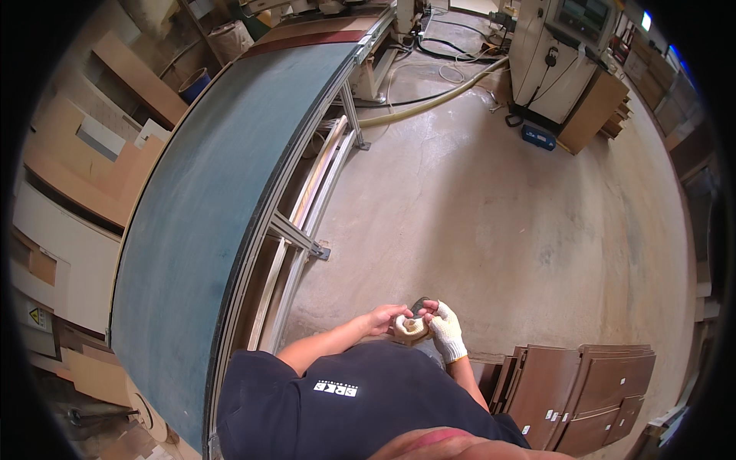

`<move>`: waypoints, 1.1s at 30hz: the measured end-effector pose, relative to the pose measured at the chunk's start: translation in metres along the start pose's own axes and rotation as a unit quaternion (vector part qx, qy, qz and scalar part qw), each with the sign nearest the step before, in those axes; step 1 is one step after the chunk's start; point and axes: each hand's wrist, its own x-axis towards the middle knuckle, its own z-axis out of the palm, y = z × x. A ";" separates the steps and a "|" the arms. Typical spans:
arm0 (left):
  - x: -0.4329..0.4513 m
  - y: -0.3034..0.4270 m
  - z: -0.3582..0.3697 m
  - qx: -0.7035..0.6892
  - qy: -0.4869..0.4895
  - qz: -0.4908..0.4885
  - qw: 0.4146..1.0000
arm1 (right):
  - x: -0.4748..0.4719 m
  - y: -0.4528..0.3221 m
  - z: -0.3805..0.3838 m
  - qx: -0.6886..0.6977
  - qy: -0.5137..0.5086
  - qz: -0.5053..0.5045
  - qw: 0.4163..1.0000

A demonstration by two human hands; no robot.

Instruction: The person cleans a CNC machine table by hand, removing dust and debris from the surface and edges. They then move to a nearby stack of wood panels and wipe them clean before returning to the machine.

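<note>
My left hand (386, 319) is bare and grips the edge of a loose white knit work glove (410, 326) in front of my waist. The glove's cuff opening faces up. A white knit glove with bare fingertips covers my right hand (447, 332). Its fingers pinch the other side of the loose glove. Just beyond both hands shows a small dark rounded shape, probably the tip of my shoe (421, 306). The fingertips partly overlap the glove, so their exact grip is hidden.
To my left runs a long table with a blue-green top (230, 149) on an aluminium frame (322, 218). Brown panels (604, 385) are stacked at my right. Ahead stand a control cabinet (546, 69) and a blue box (539, 138). A yellowish hose (425, 109) crosses the concrete floor.
</note>
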 end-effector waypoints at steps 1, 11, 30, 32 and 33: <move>0.013 0.019 0.009 -0.003 -0.026 0.016 1.000 | 0.021 -0.019 -0.014 -0.034 0.025 0.013 0.999; 0.190 0.253 0.091 0.009 -0.052 0.082 0.995 | 0.217 -0.234 -0.131 -0.155 -0.041 -0.051 0.986; 0.556 0.660 0.321 0.210 -0.005 0.038 0.977 | 0.488 -0.462 -0.438 -0.111 0.111 0.020 0.987; 0.599 0.685 0.342 0.180 0.016 0.043 0.983 | 0.514 -0.482 -0.471 -0.070 0.085 -0.010 0.994; 0.620 0.696 0.351 0.147 0.044 0.055 0.987 | 0.525 -0.495 -0.490 -0.089 0.102 0.020 0.991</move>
